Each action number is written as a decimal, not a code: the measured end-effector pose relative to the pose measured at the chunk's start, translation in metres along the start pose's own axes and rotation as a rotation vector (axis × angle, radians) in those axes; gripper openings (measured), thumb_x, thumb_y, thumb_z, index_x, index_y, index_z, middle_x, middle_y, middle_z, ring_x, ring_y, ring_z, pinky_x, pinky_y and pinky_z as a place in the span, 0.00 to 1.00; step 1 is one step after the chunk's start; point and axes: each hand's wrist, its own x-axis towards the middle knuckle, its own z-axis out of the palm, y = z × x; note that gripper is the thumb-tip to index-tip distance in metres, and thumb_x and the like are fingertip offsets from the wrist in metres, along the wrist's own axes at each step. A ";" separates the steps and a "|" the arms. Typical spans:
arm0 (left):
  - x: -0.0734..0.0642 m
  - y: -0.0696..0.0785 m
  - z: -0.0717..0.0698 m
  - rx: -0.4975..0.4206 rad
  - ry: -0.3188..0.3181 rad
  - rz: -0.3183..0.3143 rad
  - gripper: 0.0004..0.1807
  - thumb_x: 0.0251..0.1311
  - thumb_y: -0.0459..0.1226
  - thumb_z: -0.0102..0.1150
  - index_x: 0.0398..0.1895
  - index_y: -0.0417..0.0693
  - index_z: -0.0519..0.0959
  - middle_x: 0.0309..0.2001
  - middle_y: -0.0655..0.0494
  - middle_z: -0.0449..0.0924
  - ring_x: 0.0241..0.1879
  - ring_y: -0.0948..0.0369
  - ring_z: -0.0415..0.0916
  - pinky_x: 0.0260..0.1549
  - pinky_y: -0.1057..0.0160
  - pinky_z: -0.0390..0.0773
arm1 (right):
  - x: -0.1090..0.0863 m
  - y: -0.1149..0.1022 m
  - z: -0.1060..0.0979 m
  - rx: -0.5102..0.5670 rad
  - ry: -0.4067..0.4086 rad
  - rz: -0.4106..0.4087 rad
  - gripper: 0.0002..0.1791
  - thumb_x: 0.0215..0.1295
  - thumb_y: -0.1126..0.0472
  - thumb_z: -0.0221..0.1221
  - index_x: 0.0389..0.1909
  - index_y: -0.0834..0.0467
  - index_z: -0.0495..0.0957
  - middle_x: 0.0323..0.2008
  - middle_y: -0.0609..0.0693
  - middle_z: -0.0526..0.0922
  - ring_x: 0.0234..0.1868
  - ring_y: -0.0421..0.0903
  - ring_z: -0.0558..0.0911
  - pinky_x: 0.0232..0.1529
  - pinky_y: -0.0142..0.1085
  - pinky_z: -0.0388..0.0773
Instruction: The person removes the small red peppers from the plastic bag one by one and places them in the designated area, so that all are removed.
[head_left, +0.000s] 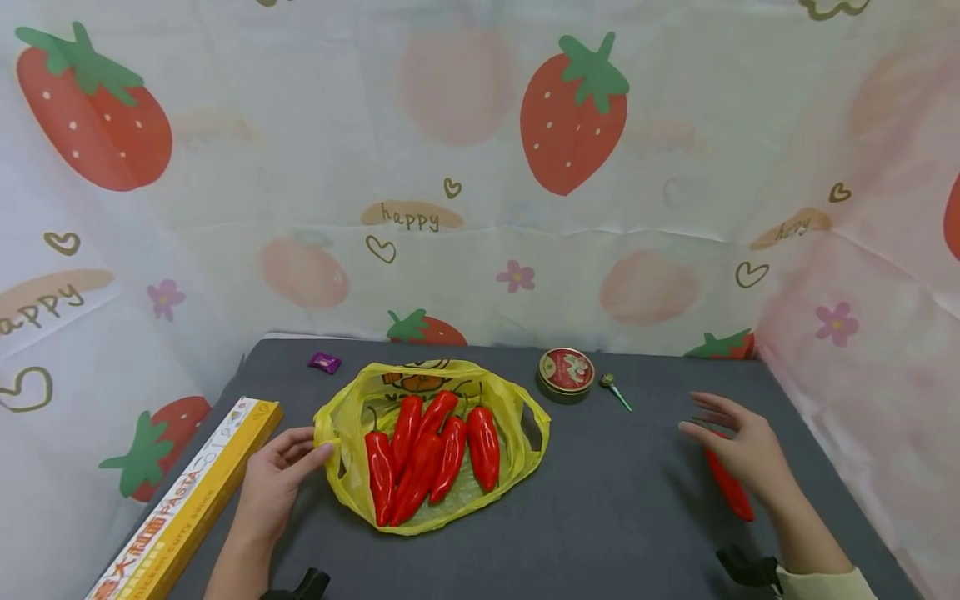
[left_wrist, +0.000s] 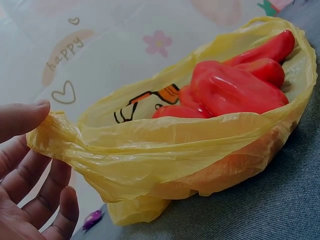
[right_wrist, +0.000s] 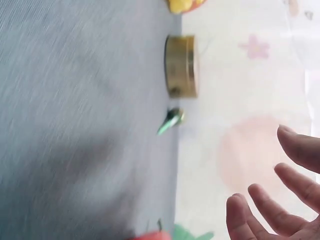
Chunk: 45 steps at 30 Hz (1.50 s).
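Observation:
My left hand [head_left: 273, 479] pinches the left handle of a yellow plastic bag [head_left: 480, 504] between thumb and fingers, as the left wrist view shows close up. Several red chili peppers [head_left: 420, 467] lie inside the bag, whose mouth gapes wide. Over at the right, my right hand [head_left: 738, 442] hovers above a single red chili pepper [head_left: 729, 487] lying on the table, partly covering its stem end in the head view. The right wrist view has this hand's fingers [right_wrist: 272, 212] spread and loosely bent, with nothing between them.
A long yellow pasta box [head_left: 191, 508] lies along the left edge of the dark table [head_left: 600, 533]. Behind the bag are a small purple packet [head_left: 325, 362], a round red-lidded tin [head_left: 566, 375] and a lollipop with a green stick [head_left: 615, 392]. A strawberry-print cloth [head_left: 480, 167] hangs behind.

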 end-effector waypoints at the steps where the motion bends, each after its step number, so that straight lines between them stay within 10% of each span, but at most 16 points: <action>1: 0.000 0.000 0.000 -0.001 -0.001 0.000 0.25 0.63 0.46 0.69 0.56 0.38 0.78 0.37 0.70 0.85 0.38 0.68 0.80 0.43 0.72 0.83 | 0.000 -0.004 0.002 -0.002 0.006 -0.017 0.36 0.69 0.43 0.63 0.72 0.54 0.68 0.66 0.67 0.73 0.63 0.67 0.76 0.53 0.61 0.78; 17: 0.001 -0.001 -0.002 -0.023 -0.017 0.011 0.24 0.64 0.43 0.68 0.57 0.36 0.77 0.37 0.69 0.85 0.38 0.68 0.81 0.43 0.71 0.83 | 0.008 -0.055 0.043 0.211 -0.087 -0.092 0.31 0.67 0.45 0.65 0.68 0.50 0.73 0.63 0.54 0.79 0.62 0.53 0.80 0.51 0.30 0.80; 26: -0.001 0.001 -0.003 -0.032 -0.020 0.007 0.23 0.64 0.43 0.68 0.56 0.37 0.77 0.38 0.69 0.85 0.38 0.68 0.80 0.44 0.70 0.83 | 0.016 -0.083 0.075 0.253 -0.116 -0.150 0.29 0.66 0.48 0.67 0.66 0.50 0.75 0.61 0.55 0.81 0.58 0.54 0.83 0.57 0.52 0.81; 45: 0.000 0.001 -0.003 -0.008 -0.016 -0.002 0.24 0.64 0.45 0.68 0.56 0.39 0.78 0.38 0.70 0.85 0.39 0.68 0.81 0.44 0.71 0.83 | 0.029 -0.121 0.138 0.422 -0.267 -0.135 0.28 0.64 0.52 0.69 0.63 0.54 0.77 0.60 0.57 0.81 0.58 0.55 0.82 0.53 0.49 0.83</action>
